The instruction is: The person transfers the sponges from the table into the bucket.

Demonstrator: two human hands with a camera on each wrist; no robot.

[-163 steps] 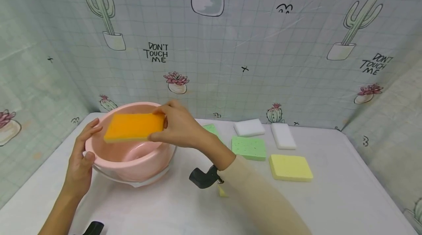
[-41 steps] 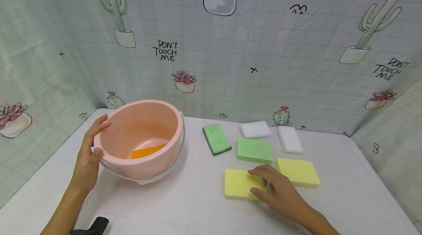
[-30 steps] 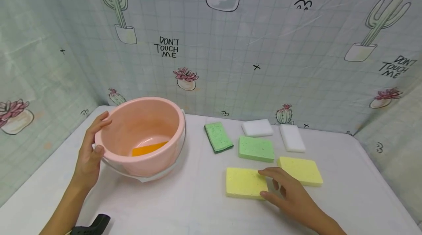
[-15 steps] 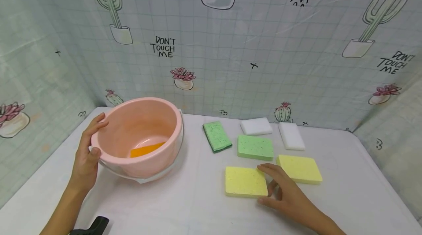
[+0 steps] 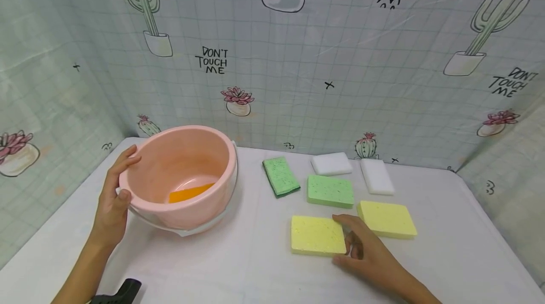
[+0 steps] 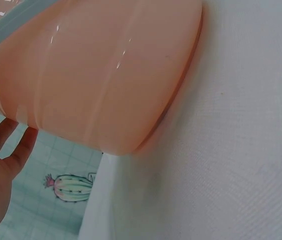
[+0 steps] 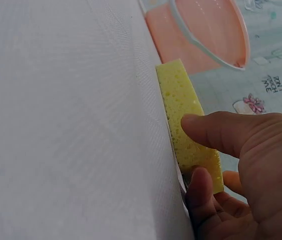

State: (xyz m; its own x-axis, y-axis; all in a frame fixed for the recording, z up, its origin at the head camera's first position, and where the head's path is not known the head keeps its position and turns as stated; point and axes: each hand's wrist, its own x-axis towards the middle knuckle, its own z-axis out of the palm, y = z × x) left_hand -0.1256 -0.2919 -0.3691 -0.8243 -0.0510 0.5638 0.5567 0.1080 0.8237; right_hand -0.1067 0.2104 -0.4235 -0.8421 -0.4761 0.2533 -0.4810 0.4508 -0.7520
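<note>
A pink bucket point(image 5: 183, 152) with a pale handle stands tilted at the left of the table in the head view. My left hand point(image 5: 111, 204) grips its left rim, thumb at the front and fingers on the far side. Inside the bucket lies an orange sponge point(image 5: 190, 192), partly hidden by the near wall. My right hand point(image 5: 374, 256) pinches the right end of the nearer yellow sponge point(image 5: 317, 235), index finger at the far corner and thumb at the near one. In the right wrist view the thumb point(image 7: 210, 131) lies along the sponge's pitted side, with a fingertip tucked at its lower end.
A second yellow sponge point(image 5: 386, 219) lies just behind my right hand. Farther back are a green sponge point(image 5: 329, 191), a green sponge with a dark underside point(image 5: 281, 176), and two white sponges, one lying crosswise point(image 5: 331, 164) and one lengthwise point(image 5: 377, 176). A cactus-print curtain point(image 5: 272, 58) walls the back.
The orange sponge, earlier in my right hand over the bucket, now lies inside it. My right hand went to the nearer yellow sponge and closed on its right end. My left hand stays.
</note>
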